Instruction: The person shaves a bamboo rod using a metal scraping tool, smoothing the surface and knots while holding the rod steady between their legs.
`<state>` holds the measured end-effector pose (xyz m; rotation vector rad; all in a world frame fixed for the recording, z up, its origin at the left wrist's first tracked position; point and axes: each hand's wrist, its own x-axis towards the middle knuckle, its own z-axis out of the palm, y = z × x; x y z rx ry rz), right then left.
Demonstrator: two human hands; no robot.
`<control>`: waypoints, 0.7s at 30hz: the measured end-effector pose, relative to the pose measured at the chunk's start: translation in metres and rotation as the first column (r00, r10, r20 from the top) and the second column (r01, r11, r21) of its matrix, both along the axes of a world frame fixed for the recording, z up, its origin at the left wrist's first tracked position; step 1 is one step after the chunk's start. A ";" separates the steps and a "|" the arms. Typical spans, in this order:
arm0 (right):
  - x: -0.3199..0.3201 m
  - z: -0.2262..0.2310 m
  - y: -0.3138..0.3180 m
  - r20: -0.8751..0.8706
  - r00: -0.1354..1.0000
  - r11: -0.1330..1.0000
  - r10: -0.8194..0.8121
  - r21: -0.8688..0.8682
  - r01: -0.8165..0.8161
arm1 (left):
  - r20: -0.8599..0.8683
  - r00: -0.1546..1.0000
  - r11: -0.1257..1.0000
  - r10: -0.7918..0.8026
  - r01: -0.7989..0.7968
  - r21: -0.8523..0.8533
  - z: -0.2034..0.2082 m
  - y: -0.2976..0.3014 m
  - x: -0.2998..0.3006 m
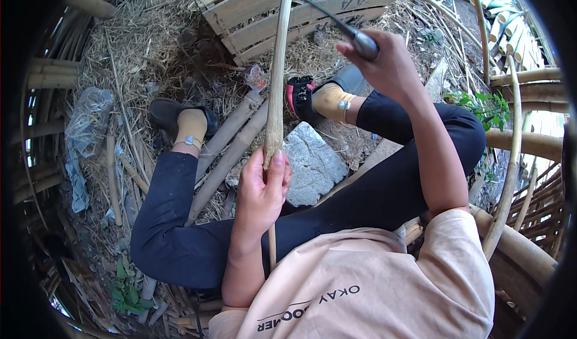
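Observation:
My left hand (262,189) is wrapped round a long pale wooden stick (277,80), its thumb lying along the front. The stick runs from the top edge of the view down to my lap, thicker above my fist and thinner below it. Raised to the right, my right hand (389,62) grips the rounded grey handle of a knife (362,43). Its narrow dark blade slants up and left to the stick's upper part. Whether the blade touches the stick or only passes near it, I cannot tell.
A slatted wooden crate (306,14) stands ahead. A grey stone (312,163) and bamboo poles (234,131) lie between my legs. Clear plastic (90,121) is on the straw-strewn ground at left. Bamboo rails (523,143) are close at right, with cut bamboo pieces (511,29) beyond.

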<state>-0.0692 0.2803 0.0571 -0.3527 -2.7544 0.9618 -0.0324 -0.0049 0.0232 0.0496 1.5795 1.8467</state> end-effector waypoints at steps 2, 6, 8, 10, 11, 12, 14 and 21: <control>0.004 0.002 -0.014 0.031 0.994 0.995 0.103 -0.006 -0.103 | -0.053 0.998 0.999 0.034 -0.032 0.032 -0.001 -0.001 -0.001; 0.015 0.004 -0.029 0.079 0.950 0.953 0.302 0.010 -0.303 | -0.008 0.996 0.994 0.086 -0.086 0.075 0.002 0.001 -0.008; 0.019 0.005 -0.037 0.077 0.927 0.929 0.367 0.021 -0.370 | 0.106 0.993 0.986 0.059 -0.075 0.152 0.003 -0.002 -0.012; 0.018 0.005 -0.041 0.095 0.913 0.915 0.396 0.039 -0.401 | 0.184 0.983 0.984 0.010 -0.042 0.175 0.005 -0.008 -0.016; 0.019 0.006 -0.043 0.101 0.911 0.914 0.399 0.038 -0.404 | 0.189 0.982 0.982 -0.019 -0.017 0.190 0.003 -0.011 -0.017; 0.020 0.006 -0.044 0.108 0.910 0.913 0.401 0.037 -0.406 | 0.195 0.980 0.979 -0.049 0.008 0.205 0.002 -0.012 -0.017; 0.020 0.004 -0.044 0.101 0.906 0.909 0.411 0.035 -0.416 | 0.184 0.982 0.982 -0.029 -0.007 0.189 0.005 -0.011 -0.017; 0.023 -0.002 -0.050 0.234 0.873 0.896 0.428 0.013 -0.443 | -0.152 0.988 0.976 0.040 -0.071 -0.204 -0.009 -0.008 -0.012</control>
